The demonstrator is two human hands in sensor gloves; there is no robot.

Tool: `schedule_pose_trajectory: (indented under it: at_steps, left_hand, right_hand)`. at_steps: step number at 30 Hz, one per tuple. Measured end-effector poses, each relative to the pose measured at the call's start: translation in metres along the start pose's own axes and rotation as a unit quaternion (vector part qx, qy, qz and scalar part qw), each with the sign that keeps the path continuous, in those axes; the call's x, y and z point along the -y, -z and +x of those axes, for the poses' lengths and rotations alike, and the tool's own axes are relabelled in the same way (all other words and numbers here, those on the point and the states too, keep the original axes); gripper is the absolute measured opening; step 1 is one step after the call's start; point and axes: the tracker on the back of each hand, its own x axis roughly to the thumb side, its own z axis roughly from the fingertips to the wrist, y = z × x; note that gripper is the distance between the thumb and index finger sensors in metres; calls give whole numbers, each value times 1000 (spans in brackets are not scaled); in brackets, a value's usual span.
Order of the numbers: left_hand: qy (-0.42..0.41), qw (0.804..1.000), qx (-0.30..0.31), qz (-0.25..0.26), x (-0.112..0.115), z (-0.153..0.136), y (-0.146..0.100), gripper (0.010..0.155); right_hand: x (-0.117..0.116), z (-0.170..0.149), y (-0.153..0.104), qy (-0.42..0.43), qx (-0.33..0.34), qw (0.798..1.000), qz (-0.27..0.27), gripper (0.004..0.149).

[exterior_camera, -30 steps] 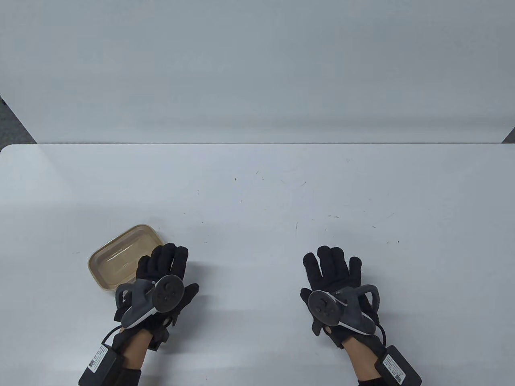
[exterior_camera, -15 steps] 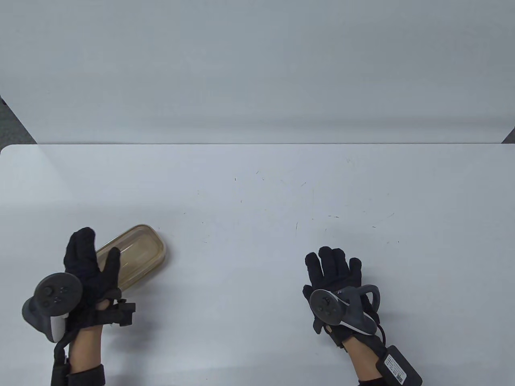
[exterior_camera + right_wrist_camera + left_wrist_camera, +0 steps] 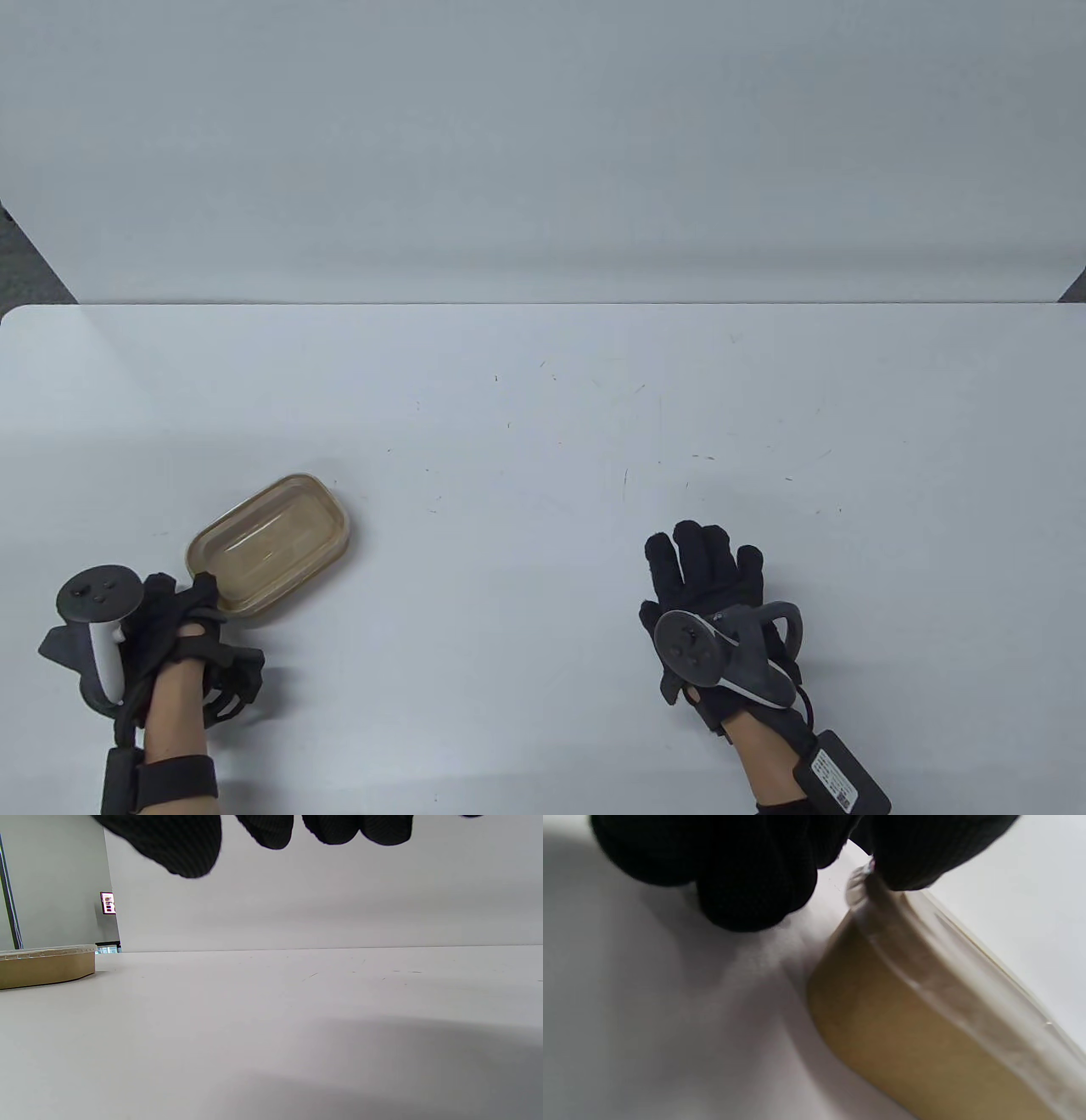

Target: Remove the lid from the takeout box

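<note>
1. the takeout box (image 3: 318, 564) has a tan, matt wall that looks like paper or pressed fibre, a little grainy in the left wrist view.
2. the lid (image 3: 267, 539) is clear plastic, glossy, with small bright reflections along its rim.
3. the left hand (image 3: 174, 624) and the right hand (image 3: 708, 573) wear black knitted cloth gloves, matt, with a fine ribbed weave.
4. the tracker (image 3: 721, 649) on the right hand is grey plastic, smooth and half-matt.
5. the table (image 3: 543, 382) is white, smooth, slightly shiny, with fine dark scratches near its middle.
</note>
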Motion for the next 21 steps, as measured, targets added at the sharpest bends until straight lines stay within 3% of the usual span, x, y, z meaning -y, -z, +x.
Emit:
schedule_pose_trajectory:
  at_steps: [1,4,7,10,13,18,21]
  left_hand:
    - [-6,1000,6,2,0,0,0,65]
    - [-8,1000,21,11,-1,2,1,63]
    - [-59,997,46,16,-4,10,-6,63]
    - [-113,990,86,4,-5,30,-22,62]
    - [-114,982,153,-8,5,59,-49,62]
    - [-81,964,234,-91,61,98,-104,62]
    - [-10,952,280,-122,104,112,-134,61]
  right_hand:
    - [0,0,0,0,0,1000,0,75]
    - [0,0,0,0,-1,1000,1,75]
    - [4,-2,0,7,-9,1000,-6,75]
    - [9,-7,-1,24,-22,999,-20,74]
    - [13,-13,0,43,-35,998,-29,74]
    - [14,-21,2,68,-52,996,-31,74]
    - [13,-24,2,77,-60,995,-30,74]
